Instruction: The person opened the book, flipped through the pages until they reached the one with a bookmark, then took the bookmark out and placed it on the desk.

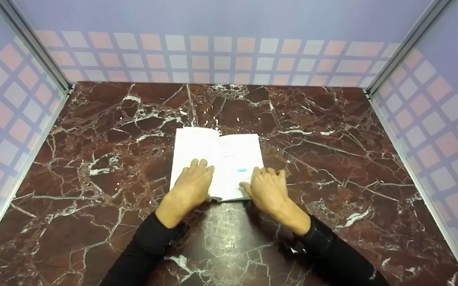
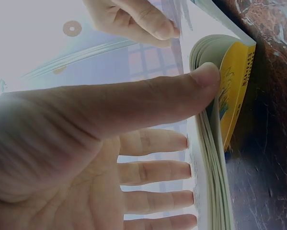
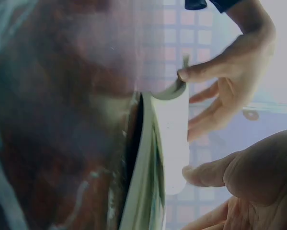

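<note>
An open book [image 1: 195, 143] with white pages lies on the marbled table. My left hand [image 1: 191, 184] is on its left page, fingers spread over the paper. In the left wrist view the thumb [image 2: 205, 76] is at the lower page edge, so the hand pinches a stack of pages that curls near the spine. Part of a yellow cover [image 2: 236, 81] shows below those pages. My right hand [image 1: 270, 190] rests on the right page by its outer edge. Its thumb [image 3: 200, 175] touches the paper in the right wrist view; its other fingers are partly cut off there.
The dark red table [image 1: 94, 222] has white veins. Panels with pink and white squares [image 1: 223, 59] stand behind and at both sides, with metal posts [image 1: 408, 45] at the corners. Black sleeves [image 1: 149, 242] cover both forearms.
</note>
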A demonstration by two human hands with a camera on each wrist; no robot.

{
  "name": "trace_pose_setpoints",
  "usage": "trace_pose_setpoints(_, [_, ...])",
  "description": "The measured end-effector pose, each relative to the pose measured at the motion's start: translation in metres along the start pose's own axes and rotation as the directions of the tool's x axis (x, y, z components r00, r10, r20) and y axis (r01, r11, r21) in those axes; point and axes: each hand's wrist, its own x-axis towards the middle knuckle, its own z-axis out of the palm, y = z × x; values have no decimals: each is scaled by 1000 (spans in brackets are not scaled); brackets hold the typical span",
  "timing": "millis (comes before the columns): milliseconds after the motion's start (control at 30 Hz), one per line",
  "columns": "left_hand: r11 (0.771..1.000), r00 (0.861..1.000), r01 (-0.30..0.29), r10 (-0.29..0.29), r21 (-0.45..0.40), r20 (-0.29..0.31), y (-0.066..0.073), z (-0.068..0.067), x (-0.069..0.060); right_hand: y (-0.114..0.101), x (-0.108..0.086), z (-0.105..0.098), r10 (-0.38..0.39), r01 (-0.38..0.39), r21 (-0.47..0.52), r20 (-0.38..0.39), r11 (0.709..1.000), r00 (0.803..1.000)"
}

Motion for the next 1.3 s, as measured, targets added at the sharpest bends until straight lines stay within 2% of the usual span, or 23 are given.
trace_pose_setpoints(200, [1000, 1000, 6, -6, 3, 25, 0, -2, 0, -8, -2, 9, 8, -5, -34, 98, 999, 995])
trace_pose_setpoints(300, [1000, 999, 1, -1, 0, 36, 0, -2, 0, -10, -3, 12, 16, -10, -52, 108, 999, 994])
trace_pose_setpoints(533, [1000, 999, -8, 8, -2, 39, 0, -4, 0, -13, -6, 17, -41, 41, -50, 2, 998, 999])
trace_pose_setpoints(700, [1000, 1000, -12, 12, 3, 27, -1, -4, 0, -11, -7, 18, -112, 113, 13, -82, 993, 990])
trace_pose_setpoints(800, [1000, 1000, -8, 8, 2, 27, -1, -4, 0, -10, -6, 16, -144, 155, 84, -118, 984, 982])
trace_pose_setpoints(967, [1000, 999, 9, -9, -3, 41, -2, -4, 1, -9, -4, 9, -159, 195, 282, -146, 939, 976])
trace_pose_setpoints(1133, [1000, 1000, -4, 4, -4, 25, -2, -5, 1, -11, -5, 3, -125, 153, 463, -90, 873, 988])
trace_pose_setpoints(1300, [1000, 1000, -13, 13, -4, 20, -2, -6, 1, -14, -4, 0, -80, 135, 585, -118, 800, 990])
